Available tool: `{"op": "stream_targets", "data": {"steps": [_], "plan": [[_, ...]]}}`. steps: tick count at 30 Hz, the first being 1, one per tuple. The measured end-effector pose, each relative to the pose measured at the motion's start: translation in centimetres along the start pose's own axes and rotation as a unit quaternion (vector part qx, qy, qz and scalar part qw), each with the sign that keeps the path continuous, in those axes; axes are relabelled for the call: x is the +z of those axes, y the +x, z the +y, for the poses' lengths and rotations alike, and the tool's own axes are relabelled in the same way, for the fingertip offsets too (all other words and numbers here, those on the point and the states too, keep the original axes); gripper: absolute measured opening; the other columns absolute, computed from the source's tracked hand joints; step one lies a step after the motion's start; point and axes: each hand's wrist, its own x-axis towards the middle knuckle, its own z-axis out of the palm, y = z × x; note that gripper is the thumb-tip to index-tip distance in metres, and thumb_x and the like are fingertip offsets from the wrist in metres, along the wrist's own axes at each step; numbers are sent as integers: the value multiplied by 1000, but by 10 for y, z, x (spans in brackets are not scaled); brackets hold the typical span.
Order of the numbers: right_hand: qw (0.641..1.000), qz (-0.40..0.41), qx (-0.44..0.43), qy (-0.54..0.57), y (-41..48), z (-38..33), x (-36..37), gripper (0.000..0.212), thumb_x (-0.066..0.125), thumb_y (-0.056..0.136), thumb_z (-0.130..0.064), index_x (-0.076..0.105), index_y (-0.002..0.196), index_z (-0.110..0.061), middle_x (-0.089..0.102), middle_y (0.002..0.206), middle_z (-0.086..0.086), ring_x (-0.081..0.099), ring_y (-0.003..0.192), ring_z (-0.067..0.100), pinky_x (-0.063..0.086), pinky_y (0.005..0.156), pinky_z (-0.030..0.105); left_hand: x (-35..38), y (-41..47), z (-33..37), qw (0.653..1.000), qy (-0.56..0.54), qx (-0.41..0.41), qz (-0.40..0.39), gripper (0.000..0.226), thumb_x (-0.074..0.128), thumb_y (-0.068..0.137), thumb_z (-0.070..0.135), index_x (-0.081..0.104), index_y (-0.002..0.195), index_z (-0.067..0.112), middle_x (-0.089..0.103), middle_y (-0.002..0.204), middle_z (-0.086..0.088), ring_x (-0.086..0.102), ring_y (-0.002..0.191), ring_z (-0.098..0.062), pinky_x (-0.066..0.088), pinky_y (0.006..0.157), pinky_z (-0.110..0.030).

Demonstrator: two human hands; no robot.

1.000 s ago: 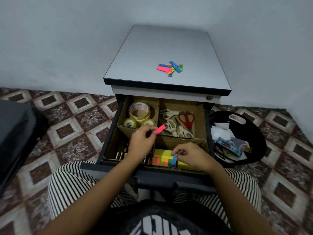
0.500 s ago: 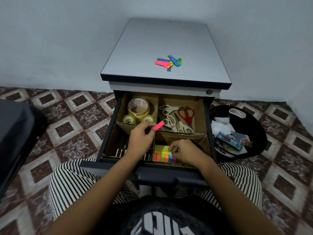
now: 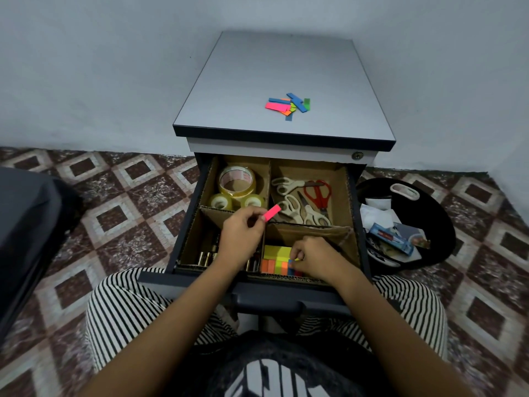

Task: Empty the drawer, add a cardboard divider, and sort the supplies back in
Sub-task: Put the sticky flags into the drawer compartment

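hands have barely shifted since a moment ago. left hand (image 3: 242, 236) still pinches a flat pink sticky flag (image 3: 272, 212) between thumb and forefinger, above the corrugated cardboard divider (image 3: 309, 233) in the open drawer (image 3: 185, 224). right hand (image 3: 316, 257), fingers curled, sits on the row of bright sticky flags (image 3: 274, 266) in the near right compartment; whether it pinches one i cannot tell. glossy tape rolls (image 3: 236, 181) and scissors (image 3: 316, 193) fill the far compartments.
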Motion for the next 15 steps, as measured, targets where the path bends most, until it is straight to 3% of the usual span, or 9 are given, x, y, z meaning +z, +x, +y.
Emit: {"op": "stream_targets", "data": {"steps": [2,5,9,13,15], "plan": [[1000,0,-6,-3,-1,0,0,15,67,84,-20,69,96,-11,47,78,-11,50,84,11,48,79,28,0,0,-1,1000,0,1,-2,15,59,90,14,69,99,19,63,96,8,55,94,-6,35,70,-4],[1000,-6,-8,2,0,1,1,11,66,84,-18,70,92,-13,42,71,-16,50,82,8,47,76,26,0,0,-1,1000,2,3,-2,15,59,90,14,69,101,18,63,97,7,55,94,-7,37,70,-7],[1000,-8,-5,18,1,3,2,10,65,85,-17,71,92,-13,50,74,-13,52,81,8,44,72,22,0,0,0,1000,1,2,-2,15,58,90,14,69,102,18,63,98,6,55,94,-7,38,70,-10],[999,13,0,35,-1,3,3,13,61,87,-22,71,91,-15,67,92,2,61,88,15,50,77,28,-1,0,0,1000,-1,6,-1,15,59,90,14,69,101,18,62,96,8,54,91,-5,36,68,-3],[995,55,-7,82,-5,3,2,14,60,89,-27,70,90,-17,66,85,-3,60,82,12,50,74,28,0,-1,0,1000,-12,16,1,14,59,90,14,68,98,21,62,92,11,55,89,-2,37,70,-3]]}}
